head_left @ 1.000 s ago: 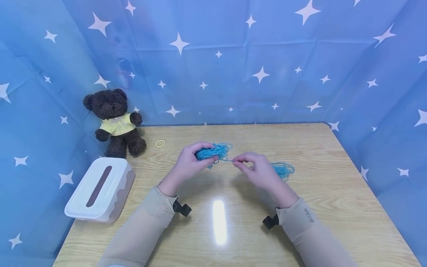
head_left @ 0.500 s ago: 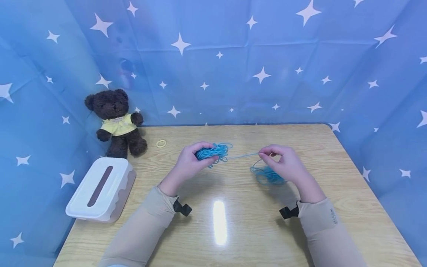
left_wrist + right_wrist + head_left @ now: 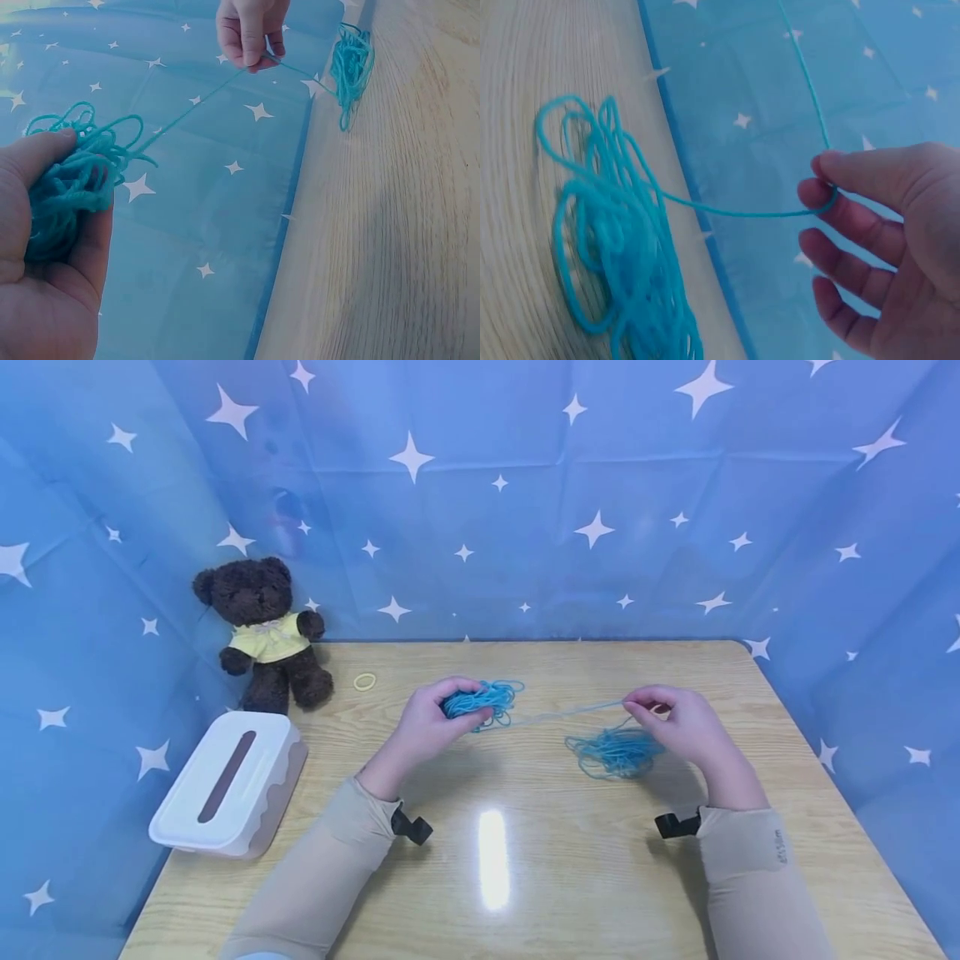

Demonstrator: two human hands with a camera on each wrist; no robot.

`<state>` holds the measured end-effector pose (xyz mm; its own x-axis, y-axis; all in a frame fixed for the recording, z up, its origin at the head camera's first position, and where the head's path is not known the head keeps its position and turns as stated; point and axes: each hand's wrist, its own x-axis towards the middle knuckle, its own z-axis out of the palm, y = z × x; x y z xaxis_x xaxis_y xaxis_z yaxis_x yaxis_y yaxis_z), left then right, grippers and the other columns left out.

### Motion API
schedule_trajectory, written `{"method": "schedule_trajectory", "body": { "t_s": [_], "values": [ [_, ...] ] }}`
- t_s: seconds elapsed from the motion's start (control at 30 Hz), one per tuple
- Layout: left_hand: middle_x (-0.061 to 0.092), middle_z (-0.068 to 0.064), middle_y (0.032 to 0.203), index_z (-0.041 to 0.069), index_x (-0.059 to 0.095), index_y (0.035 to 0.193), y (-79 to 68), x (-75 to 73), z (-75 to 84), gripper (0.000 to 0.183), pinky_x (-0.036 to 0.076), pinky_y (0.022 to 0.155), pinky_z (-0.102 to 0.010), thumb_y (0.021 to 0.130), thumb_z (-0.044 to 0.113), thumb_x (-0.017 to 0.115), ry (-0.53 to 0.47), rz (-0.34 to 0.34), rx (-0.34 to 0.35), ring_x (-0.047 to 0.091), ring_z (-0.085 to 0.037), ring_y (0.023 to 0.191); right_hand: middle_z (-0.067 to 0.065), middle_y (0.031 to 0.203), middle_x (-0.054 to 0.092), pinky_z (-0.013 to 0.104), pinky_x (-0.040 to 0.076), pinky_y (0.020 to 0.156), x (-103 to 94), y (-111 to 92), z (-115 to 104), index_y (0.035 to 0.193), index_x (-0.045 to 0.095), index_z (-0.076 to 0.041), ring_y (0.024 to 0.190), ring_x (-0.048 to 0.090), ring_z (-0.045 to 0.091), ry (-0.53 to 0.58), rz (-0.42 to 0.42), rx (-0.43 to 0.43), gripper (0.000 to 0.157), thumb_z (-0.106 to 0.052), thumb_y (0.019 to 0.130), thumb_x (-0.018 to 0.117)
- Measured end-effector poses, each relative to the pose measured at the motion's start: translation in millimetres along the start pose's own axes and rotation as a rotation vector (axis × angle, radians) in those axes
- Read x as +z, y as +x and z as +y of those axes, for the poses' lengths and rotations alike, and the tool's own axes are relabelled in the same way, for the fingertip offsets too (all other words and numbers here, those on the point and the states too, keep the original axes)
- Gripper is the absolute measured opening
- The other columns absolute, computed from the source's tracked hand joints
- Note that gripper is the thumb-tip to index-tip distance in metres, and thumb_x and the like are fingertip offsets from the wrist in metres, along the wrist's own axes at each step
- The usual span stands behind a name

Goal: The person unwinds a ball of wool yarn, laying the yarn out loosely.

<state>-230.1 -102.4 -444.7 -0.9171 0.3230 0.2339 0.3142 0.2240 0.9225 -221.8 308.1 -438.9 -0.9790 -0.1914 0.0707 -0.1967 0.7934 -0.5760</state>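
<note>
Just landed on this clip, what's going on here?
A person is handling blue cord with both hands. The left hand grips a looped bundle, held above the table. The right hand pinches the strand between thumb and finger, out to the right. From that pinch, one length stretches to the bundle and another runs slackly to a loose pile on the table. A teddy bear and a slotted white box sit off to the left.
</note>
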Motion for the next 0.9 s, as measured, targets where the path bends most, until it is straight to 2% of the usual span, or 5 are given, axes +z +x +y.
{"method": "schedule_trajectory", "body": {
  "t_s": [0.13, 0.47, 0.6, 0.8, 0.9],
  "values": [
    [0.080, -0.011, 0.128, 0.014, 0.080, 0.123, 0.7, 0.9, 0.1, 0.029, 0.064, 0.078, -0.025, 0.096, 0.019, 0.087, -0.015, -0.002, -0.001, 0.076, -0.019, 0.099, 0.014, 0.128, 0.080, 0.042, 0.057, 0.087, -4.3, -1.3, 8.2, 0.129, 0.079, -0.014, 0.109, 0.071, 0.033, -0.019, -0.024, 0.050, 0.038, -0.044, 0.113, 0.062],
    [0.079, -0.012, 0.131, 0.013, 0.079, 0.124, -0.3, 1.4, 1.2, 0.030, 0.064, 0.080, -0.024, 0.096, 0.018, 0.087, -0.023, -0.001, -0.015, 0.076, -0.018, 0.102, 0.019, 0.130, 0.077, 0.061, 0.058, 0.099, -9.4, -3.8, 32.9, 0.133, 0.076, -0.011, 0.119, 0.071, 0.041, -0.053, -0.111, 0.131, 0.042, -0.044, 0.113, 0.060],
    [0.079, -0.013, 0.130, 0.012, 0.079, 0.123, 0.4, 1.2, 2.3, 0.029, 0.064, 0.079, -0.024, 0.095, 0.017, 0.087, -0.027, 0.003, -0.002, 0.076, -0.019, 0.101, 0.018, 0.129, 0.077, 0.059, 0.058, 0.097, -13.3, -3.8, 41.5, 0.134, 0.076, -0.012, 0.119, 0.070, 0.040, -0.081, -0.153, 0.149, 0.041, -0.044, 0.113, 0.061],
    [0.079, -0.014, 0.131, 0.012, 0.079, 0.124, 0.3, 0.5, 1.8, 0.030, 0.066, 0.078, -0.026, 0.095, 0.015, 0.087, -0.054, 0.003, -0.017, 0.077, -0.017, 0.097, 0.013, 0.118, 0.079, 0.046, 0.058, 0.084, -16.4, -5.4, 53.9, 0.121, 0.079, -0.013, 0.105, 0.071, 0.030, -0.130, -0.228, 0.184, 0.028, -0.036, 0.111, 0.066],
    [0.078, -0.014, 0.132, 0.012, 0.079, 0.124, 0.3, 0.5, 1.5, 0.030, 0.066, 0.077, -0.027, 0.095, 0.014, 0.087, -0.061, 0.002, -0.028, 0.078, -0.017, 0.096, 0.015, 0.119, 0.079, 0.050, 0.059, 0.087, -15.4, -6.2, 58.2, 0.117, 0.079, -0.012, 0.107, 0.072, 0.032, -0.155, -0.269, 0.198, 0.026, -0.034, 0.110, 0.067]
  ]
}}
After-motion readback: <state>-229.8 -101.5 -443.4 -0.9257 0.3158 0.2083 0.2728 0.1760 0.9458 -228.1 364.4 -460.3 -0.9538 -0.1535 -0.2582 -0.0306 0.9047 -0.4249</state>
